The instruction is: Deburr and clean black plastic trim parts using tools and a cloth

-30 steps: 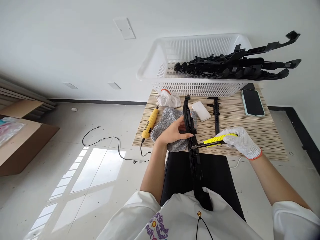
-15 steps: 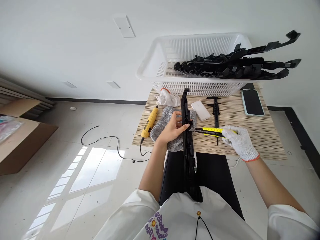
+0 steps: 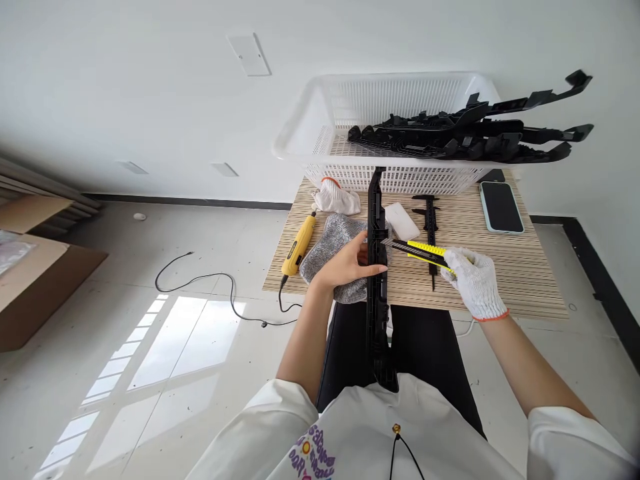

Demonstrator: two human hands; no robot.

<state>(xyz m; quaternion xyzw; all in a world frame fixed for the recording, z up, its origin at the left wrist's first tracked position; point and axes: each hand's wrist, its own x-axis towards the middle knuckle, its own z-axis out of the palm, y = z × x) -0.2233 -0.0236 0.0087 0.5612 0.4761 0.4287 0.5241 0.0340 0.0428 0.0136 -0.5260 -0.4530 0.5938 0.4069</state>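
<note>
Black strip spans the near edge of the surface. Left hand: fingers pinch the strip's midsection. Gloved right hand: fingers close around the knife, blade at the strip's edge. Trimming appears underway; the next stroke calls for steady support.

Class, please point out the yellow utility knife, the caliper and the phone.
Yellow utility knife (image 3: 423,252), head view: on its handle.
Caliper (image 3: 431,228), head view: on its beam.
Phone (image 3: 502,207), head view: on its dark screen.

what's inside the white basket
Long black parts lie together in the basket, ends jutting out to the right. They cover part of its floor; anything beneath them is hidden.
</note>
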